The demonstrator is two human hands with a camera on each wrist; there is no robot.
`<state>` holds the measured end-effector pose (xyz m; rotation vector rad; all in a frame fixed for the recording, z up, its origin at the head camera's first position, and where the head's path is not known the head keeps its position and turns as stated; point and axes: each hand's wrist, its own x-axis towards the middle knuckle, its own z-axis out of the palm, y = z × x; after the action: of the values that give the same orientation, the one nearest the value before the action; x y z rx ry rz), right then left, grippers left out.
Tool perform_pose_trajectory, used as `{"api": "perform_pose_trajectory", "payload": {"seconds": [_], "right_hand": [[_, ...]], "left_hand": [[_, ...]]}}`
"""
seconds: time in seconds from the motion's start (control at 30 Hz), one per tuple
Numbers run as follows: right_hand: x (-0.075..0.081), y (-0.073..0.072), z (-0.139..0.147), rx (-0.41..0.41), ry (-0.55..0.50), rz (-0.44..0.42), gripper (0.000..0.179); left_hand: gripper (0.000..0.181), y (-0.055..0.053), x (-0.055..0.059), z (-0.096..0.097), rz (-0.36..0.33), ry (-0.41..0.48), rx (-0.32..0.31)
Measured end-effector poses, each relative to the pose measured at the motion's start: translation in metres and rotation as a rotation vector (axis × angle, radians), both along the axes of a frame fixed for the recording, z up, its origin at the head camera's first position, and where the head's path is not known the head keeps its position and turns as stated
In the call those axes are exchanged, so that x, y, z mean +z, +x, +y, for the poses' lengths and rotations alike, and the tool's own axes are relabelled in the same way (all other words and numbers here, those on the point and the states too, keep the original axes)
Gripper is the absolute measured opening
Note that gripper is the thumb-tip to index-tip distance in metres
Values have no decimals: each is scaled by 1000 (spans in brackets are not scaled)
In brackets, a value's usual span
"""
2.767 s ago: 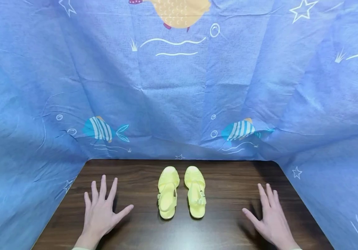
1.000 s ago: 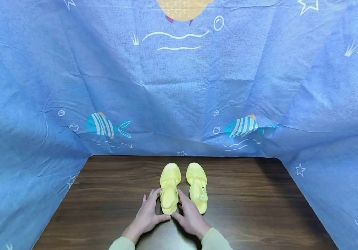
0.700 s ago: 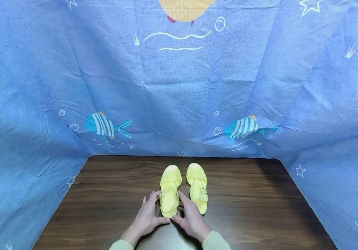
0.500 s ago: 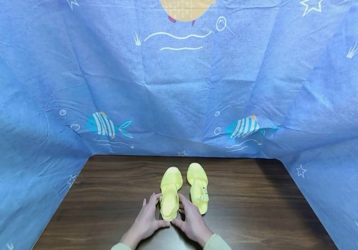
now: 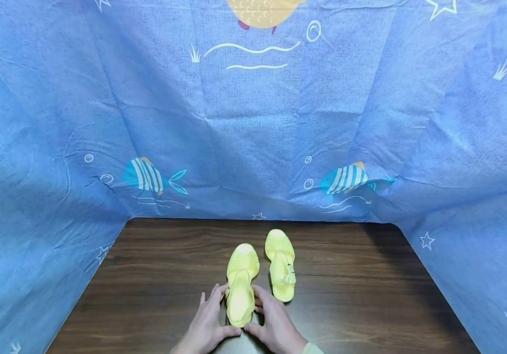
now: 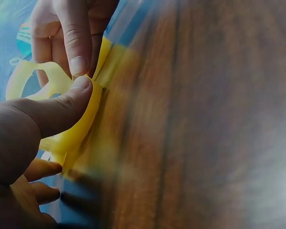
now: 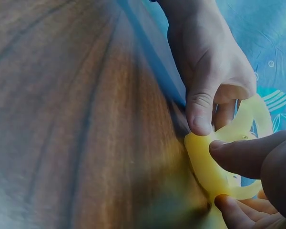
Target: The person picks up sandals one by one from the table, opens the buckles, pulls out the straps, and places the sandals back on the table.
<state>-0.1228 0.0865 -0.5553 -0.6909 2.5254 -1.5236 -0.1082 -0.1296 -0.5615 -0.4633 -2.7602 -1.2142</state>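
Note:
A pale yellow sandal (image 5: pixel 242 268) points away from me near the middle of the table. My left hand (image 5: pixel 209 317) grips its heel end from the left, and my right hand (image 5: pixel 275 319) grips it from the right. Both thumbs press at the back of the heel, close together, while the fingers lie along the sides. In the left wrist view the yellow heel (image 6: pixel 78 131) shows between thumb and fingers; the right wrist view shows the yellow sole edge (image 7: pixel 205 160) under the thumbs. The matching sandal (image 5: pixel 280 265) lies to the right, untouched, its buckle strap on the right side.
The dark wood-grain table (image 5: pixel 359 295) extends to both sides of the hands. A blue cloth (image 5: pixel 253 123) printed with fish and stars hangs behind the table and along both sides.
From wide apart and spread, both hands have come together around the left sandal's heel. That sandal has since slid toward me, behind its mate, which stays in place.

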Motion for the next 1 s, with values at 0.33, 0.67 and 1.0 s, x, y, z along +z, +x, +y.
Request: {"api": "perform_pose_trajectory", "payload": {"seconds": [0.33, 0.67, 1.0], "right_hand": [[1, 10, 6, 39, 48, -34, 82], [5, 8, 17, 68, 75, 25, 77], [23, -3, 19, -85, 92, 464, 47]], "left_hand": [[105, 13, 1, -2, -11, -5, -27], [104, 17, 2, -13, 47, -29, -78], [25, 8, 13, -13, 32, 215, 119]]}}
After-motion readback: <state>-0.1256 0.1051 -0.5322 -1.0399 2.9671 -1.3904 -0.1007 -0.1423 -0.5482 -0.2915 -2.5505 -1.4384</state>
